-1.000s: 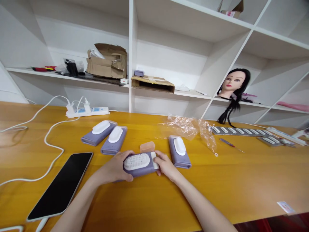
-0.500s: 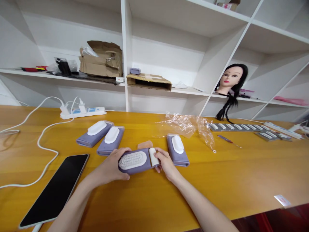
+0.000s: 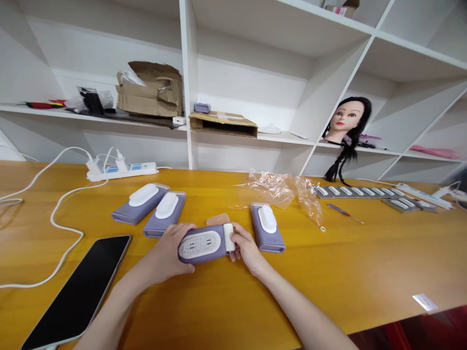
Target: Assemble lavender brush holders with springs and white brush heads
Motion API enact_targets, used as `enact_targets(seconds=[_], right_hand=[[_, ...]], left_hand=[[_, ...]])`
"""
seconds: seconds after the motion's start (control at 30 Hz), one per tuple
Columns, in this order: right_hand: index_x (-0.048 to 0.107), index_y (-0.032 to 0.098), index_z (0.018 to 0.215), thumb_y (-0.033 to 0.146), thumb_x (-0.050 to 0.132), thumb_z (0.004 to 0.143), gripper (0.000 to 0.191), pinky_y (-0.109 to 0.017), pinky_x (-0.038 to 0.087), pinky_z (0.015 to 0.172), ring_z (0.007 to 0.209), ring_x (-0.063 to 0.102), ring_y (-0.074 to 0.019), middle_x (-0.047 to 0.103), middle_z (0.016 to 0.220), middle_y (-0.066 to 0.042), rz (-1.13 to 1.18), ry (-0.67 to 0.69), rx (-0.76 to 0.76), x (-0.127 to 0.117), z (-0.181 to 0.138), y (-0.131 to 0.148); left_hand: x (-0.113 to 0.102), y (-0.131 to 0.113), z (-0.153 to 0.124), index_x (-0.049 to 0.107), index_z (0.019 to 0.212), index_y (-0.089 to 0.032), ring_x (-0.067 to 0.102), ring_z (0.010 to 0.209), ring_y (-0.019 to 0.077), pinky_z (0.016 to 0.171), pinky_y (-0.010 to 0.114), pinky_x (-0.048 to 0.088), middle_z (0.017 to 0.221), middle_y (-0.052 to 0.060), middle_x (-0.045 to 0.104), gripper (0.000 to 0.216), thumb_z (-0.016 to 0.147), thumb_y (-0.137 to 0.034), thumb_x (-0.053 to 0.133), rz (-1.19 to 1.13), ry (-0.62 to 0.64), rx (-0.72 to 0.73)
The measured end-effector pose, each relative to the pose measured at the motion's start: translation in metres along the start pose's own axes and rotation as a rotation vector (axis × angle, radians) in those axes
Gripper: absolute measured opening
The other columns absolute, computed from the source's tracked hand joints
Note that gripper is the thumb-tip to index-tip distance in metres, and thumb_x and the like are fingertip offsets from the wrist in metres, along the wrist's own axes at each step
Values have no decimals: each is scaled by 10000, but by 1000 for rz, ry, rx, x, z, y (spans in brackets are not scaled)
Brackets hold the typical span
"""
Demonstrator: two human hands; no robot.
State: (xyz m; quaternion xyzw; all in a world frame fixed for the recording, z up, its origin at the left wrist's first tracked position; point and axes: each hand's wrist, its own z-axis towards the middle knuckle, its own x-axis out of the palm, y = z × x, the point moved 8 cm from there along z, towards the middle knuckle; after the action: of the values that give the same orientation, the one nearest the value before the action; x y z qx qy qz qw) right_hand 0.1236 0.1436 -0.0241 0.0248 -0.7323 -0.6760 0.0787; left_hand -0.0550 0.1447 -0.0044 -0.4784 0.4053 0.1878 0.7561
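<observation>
An oblong purple brush unit [image 3: 202,249] is being held in the air over the front of the desk [image 3: 204,304], its bristle side facing up and its length running roughly left to right, the right end sitting slightly farther back. A white oval rim [image 3: 218,239] is framing pale, translucent-looking bristles [image 3: 199,244], and two small groups of dark marks are showing among them. A white end piece [image 3: 229,237] with rounded corners is standing crosswise at the unit's right end, lying right up by the purple body; whether it is fastening there is not showing clearly.
</observation>
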Motion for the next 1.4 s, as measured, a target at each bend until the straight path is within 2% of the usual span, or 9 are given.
enact_targets(seconds=[0.2, 0.43, 0.67, 0.97, 1.17, 1.4], right_hand=[[470, 183, 1022, 319, 485, 721, 331, -180, 267, 346, 350, 448, -73, 499, 545, 79, -77, 59, 17, 3, 2, -6], [447, 200, 1041, 376, 530, 734, 364, -174, 348, 353, 375, 475, -39, 549, 730, 52, -64, 20, -46, -1, 3, -6], [425, 199, 1038, 385, 533, 755, 356, -174, 366, 376, 382, 564, -69, 596, 720, 50, -37, 77, 11, 3, 5, -14], [443, 191, 932, 391, 498, 734, 287, -158, 290, 333, 378, 605, -113, 564, 560, 83, -29, 117, 99, 6, 4, -20], [465, 177, 936, 370, 462, 757, 264, -155, 292, 333, 373, 597, -107, 563, 536, 77, -86, 119, 92, 7, 4, -19], [454, 184, 970, 352, 469, 776, 257, -164, 332, 349, 341, 536, -74, 544, 565, 85, -184, 91, 11, 10, 1, -13]], left_hand=[[-1, -1, 1, 407, 1183, -240, 361, 1179, 298, 994, 455, 324, 1222, 60, 483, 706, 523, -210, 657, 44, -12, 19], [-3, -1, -1, 398, 1221, -239, 350, 1205, 295, 1011, 450, 320, 1272, 65, 457, 723, 545, -226, 654, 58, -2, 6], [-2, 0, -1, 417, 1260, -241, 353, 1214, 288, 1024, 427, 314, 1294, 62, 434, 750, 557, -284, 675, 64, 20, 21], [-2, -1, -1, 424, 1250, -253, 334, 1213, 284, 1033, 433, 292, 1270, 53, 446, 753, 547, -284, 690, 30, 57, 19], [-1, 0, 1, 437, 1238, -257, 348, 1198, 287, 1012, 430, 313, 1257, 50, 458, 743, 542, -293, 693, 26, 66, 18], [-3, -3, 1, 433, 1231, -244, 352, 1187, 289, 1004, 419, 317, 1257, 50, 459, 748, 537, -301, 705, 65, 51, 45]])
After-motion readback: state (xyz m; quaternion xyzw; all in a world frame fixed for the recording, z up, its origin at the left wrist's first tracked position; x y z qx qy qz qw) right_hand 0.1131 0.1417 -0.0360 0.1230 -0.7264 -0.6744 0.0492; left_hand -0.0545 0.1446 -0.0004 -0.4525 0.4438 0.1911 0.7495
